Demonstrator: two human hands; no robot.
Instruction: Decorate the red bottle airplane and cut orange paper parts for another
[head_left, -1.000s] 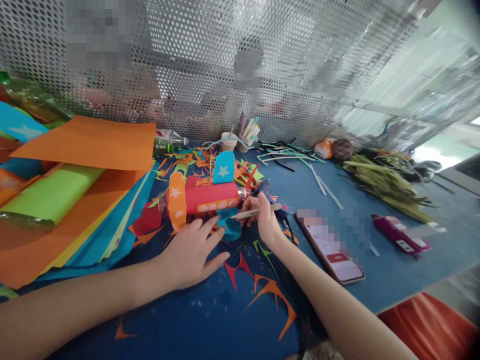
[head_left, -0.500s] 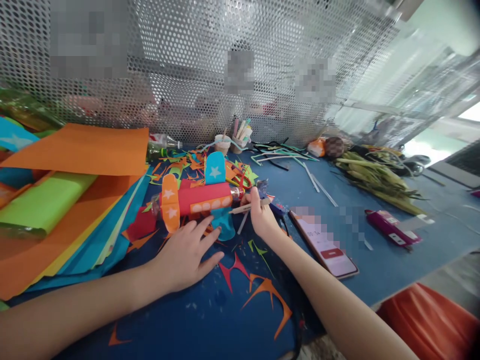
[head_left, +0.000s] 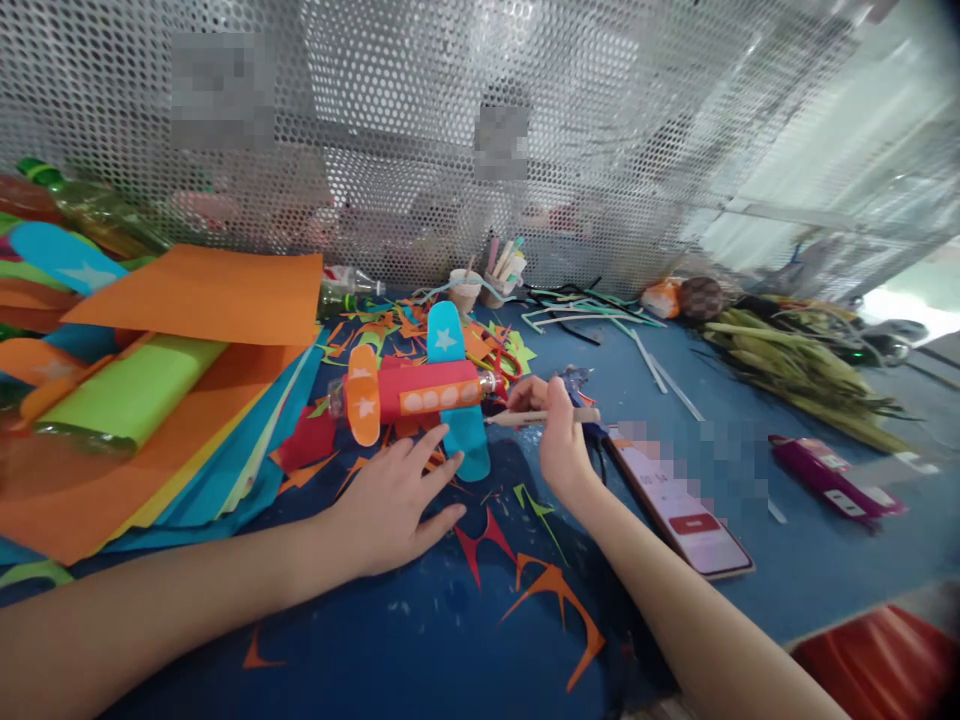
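Note:
A bottle wrapped in red paper (head_left: 427, 377) lies on its side like a toy plane, its neck to the right. Two blue paper wings stick out from it; the upper wing (head_left: 444, 334) bears a white star, while the lower wing (head_left: 469, 450) is plain. An orange strip with stars (head_left: 364, 395) crosses its left end. My left hand (head_left: 390, 495) is open, fingers spread, its fingertips touching the lower wing's left edge. My right hand (head_left: 562, 440) pinches a pale pen (head_left: 517, 417), its tip pointing left, just right of the lower wing.
Stacked coloured paper (head_left: 217, 290) and a green-wrapped bottle (head_left: 135, 390) lie at left. Paper scraps (head_left: 555, 590) are scattered about. Red-handled scissors (head_left: 510, 362), cups of pens (head_left: 504, 280) and straws (head_left: 592, 305) sit behind. A phone (head_left: 682, 505), purple packet (head_left: 832, 475) and dried husks (head_left: 795, 375) are at right.
My right hand has drawn the pen to the right, off the lower wing. The left hand stays spread at the wing's edge. The whole view has shifted slightly.

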